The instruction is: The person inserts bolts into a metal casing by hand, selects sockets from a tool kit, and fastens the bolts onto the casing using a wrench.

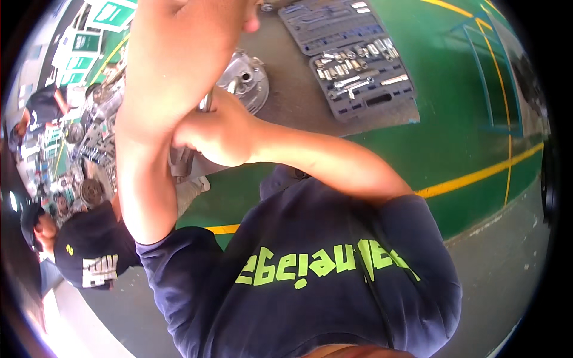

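Observation:
My right hand is closed, its fingers curled around a shiny metal bar. Only a short piece of that bar shows, so its kind cannot be made out. My left forearm crosses in front of it and runs up past the top edge. Of my left hand little more than a fingertip is visible; its grip is out of sight. Behind my forearm, a round cast-metal housing with a bored hole lies on the brown tabletop, partly covered. Just below my right hand, a grey metal part peeks out.
An open socket set case with sockets and wrenches lies at the table's right end. More metal parts crowd benches at the left. Nearby stands one person in a dark shirt; another person is farther back. Yellow lines mark the green floor.

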Available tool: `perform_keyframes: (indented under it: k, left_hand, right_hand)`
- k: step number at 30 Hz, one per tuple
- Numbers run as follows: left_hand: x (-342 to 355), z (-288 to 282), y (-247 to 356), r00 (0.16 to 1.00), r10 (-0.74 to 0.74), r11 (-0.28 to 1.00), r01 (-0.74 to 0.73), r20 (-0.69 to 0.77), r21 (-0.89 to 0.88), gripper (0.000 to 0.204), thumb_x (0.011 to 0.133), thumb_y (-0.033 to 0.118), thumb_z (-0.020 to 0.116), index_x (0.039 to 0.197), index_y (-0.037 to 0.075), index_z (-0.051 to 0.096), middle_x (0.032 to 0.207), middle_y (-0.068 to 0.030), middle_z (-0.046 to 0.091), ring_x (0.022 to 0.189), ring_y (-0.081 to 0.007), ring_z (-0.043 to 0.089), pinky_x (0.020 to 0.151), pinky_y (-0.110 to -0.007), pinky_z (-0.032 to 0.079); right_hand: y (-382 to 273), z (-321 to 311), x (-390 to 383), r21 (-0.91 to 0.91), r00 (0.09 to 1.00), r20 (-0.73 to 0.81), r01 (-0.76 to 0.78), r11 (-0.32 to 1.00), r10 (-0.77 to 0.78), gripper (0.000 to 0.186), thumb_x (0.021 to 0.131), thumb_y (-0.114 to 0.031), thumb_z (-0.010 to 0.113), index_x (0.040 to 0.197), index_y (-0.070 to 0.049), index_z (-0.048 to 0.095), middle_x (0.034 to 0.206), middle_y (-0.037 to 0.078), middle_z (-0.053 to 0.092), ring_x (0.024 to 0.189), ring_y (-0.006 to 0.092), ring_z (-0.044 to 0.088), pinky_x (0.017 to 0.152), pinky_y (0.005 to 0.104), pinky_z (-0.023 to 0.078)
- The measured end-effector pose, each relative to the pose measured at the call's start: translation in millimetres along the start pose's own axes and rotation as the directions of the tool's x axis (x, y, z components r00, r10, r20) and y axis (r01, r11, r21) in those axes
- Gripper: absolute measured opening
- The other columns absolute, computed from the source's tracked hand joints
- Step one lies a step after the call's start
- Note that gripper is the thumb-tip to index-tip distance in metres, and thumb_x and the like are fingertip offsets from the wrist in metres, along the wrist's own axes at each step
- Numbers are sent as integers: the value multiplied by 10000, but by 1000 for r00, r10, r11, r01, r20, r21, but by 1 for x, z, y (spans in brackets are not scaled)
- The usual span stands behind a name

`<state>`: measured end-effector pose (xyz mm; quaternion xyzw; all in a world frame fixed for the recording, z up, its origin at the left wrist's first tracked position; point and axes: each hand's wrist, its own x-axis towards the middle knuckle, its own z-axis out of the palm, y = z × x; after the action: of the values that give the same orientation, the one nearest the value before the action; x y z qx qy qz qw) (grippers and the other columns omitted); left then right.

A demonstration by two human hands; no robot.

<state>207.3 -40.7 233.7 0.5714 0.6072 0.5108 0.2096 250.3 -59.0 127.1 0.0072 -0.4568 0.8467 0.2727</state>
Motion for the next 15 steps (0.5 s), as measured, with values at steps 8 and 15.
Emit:
perform_keyframes:
  k: [8,15]
  left_hand:
    - [-82,-76,-75,916,-141,975,62,-375,-214,390,1053,363,415,1086,5,566,1011,-99,656,971,-146,598,921,-319,445]
    - [-189,4,-218,614,-779,267,509,128,-818,543,1051,448,349,1274,-27,488,1191,-181,634,1054,-268,630,895,-367,484]
  right_hand:
    - [-19,25,15,-2,868,-495,50,999,-44,168,974,-211,587,899,-64,559,566,-24,394,463,65,356,414,239,266]
    - [-9,25,30,48,970,-237,-51,998,61,236,1023,-273,439,868,-101,483,510,-27,301,410,91,262,440,264,259]
